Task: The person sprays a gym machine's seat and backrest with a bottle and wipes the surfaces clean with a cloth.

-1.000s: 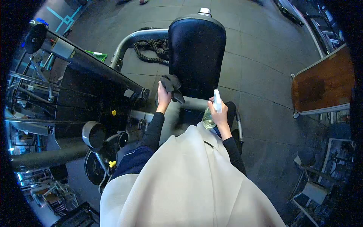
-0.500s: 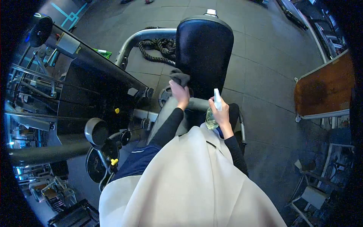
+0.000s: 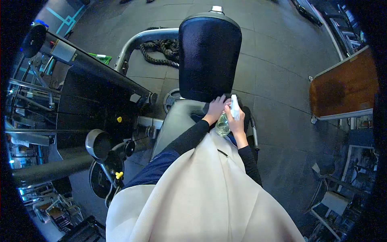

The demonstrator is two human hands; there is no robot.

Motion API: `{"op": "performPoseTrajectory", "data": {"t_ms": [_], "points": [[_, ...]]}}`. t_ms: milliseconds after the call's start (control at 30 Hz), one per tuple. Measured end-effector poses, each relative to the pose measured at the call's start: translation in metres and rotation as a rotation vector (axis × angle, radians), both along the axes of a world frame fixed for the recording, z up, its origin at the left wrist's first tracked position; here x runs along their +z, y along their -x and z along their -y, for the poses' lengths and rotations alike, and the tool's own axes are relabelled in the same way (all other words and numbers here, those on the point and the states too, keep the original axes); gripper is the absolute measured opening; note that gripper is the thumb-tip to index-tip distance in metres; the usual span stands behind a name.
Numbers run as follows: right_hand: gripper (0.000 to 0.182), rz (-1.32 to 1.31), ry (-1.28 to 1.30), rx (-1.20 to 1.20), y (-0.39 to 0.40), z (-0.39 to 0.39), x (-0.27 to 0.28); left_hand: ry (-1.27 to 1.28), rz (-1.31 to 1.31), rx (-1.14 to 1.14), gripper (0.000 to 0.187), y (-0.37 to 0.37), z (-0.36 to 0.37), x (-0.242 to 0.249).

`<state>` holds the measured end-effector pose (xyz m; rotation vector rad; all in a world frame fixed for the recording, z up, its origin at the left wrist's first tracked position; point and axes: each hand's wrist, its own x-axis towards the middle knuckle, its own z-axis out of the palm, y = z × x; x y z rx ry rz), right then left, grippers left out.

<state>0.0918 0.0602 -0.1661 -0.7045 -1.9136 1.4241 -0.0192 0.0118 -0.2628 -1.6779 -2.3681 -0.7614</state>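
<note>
My left hand (image 3: 215, 109) lies at the front of the grey seat (image 3: 177, 121), just below the black back pad (image 3: 209, 56). Its fingers are bent over a dark cloth, mostly hidden beneath them and hard to tell from the dark surface. Right beside it, my right hand (image 3: 237, 120) is closed round the neck of a clear spray bottle (image 3: 223, 126) with a white trigger head (image 3: 234, 105). The bottle is upright and holds a pale liquid.
Black machine frame (image 3: 96, 68) with a yellow knob (image 3: 119, 119) and round pad (image 3: 98, 144) stands on the left. Thick rope (image 3: 161, 51) lies behind a curved silver bar (image 3: 137, 38). A brown board (image 3: 342, 86) stands at the right, on dark floor tiles (image 3: 278, 80).
My left hand has moved right and down from beside the back pad, next to my right hand; the cloth it held is now mostly hidden. The view has shifted slightly; my right hand keeps the bottle.
</note>
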Motion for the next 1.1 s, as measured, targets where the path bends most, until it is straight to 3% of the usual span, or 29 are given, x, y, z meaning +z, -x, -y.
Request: {"op": "performPoseTrajectory", "data": {"t_ms": [200, 300, 433, 667, 800, 833, 867, 933, 967, 1000, 1033, 1100], "points": [[0.018, 0.037, 0.0, 0.025, 0.0, 0.0, 0.003, 0.083, 0.068, 0.001, 0.046, 0.006, 0.01, 0.015], [0.018, 0.064, -0.022, 0.019, -0.001, -0.003, -0.001, 0.023, 0.103, 0.122, 0.053, 0.027, 0.03, 0.015], [0.019, 0.057, -0.004, -0.001, -0.002, -0.004, 0.0, -0.122, 0.07, 0.324, 0.057, 0.062, 0.068, 0.026], [0.019, 0.09, -0.01, 0.009, 0.003, -0.005, -0.002, -0.33, 0.303, 0.837, 0.053, 0.122, 0.124, 0.022], [0.019, 0.123, -0.078, 0.028, 0.009, -0.001, 0.017, -0.325, 0.394, 0.767, 0.075, 0.103, 0.097, 0.003], [0.019, 0.142, -0.08, 0.035, 0.01, 0.0, 0.019, -0.368, 0.274, 0.751, 0.079, 0.094, 0.084, -0.027], [0.019, 0.148, -0.086, 0.032, 0.009, 0.0, 0.017, -0.417, 0.207, 0.735, 0.072, 0.083, 0.069, -0.036], [0.019, 0.163, -0.101, 0.027, 0.009, 0.0, 0.01, -0.425, 0.488, 0.529, 0.061, 0.054, 0.047, 0.007], [0.019, 0.144, -0.08, 0.028, 0.008, 0.001, 0.007, -0.275, 0.338, 0.525, 0.062, 0.038, 0.037, -0.003], [0.019, 0.123, -0.06, 0.027, 0.008, 0.0, 0.005, -0.182, 0.4, 0.377, 0.062, 0.032, 0.029, -0.003], [0.019, 0.101, -0.043, 0.025, 0.008, -0.001, 0.004, -0.221, 0.194, 0.386, 0.061, 0.015, 0.017, -0.005], [0.019, 0.085, -0.026, 0.021, 0.005, -0.001, 0.002, -0.169, 0.307, 0.212, 0.053, 0.003, 0.004, 0.0]]}}
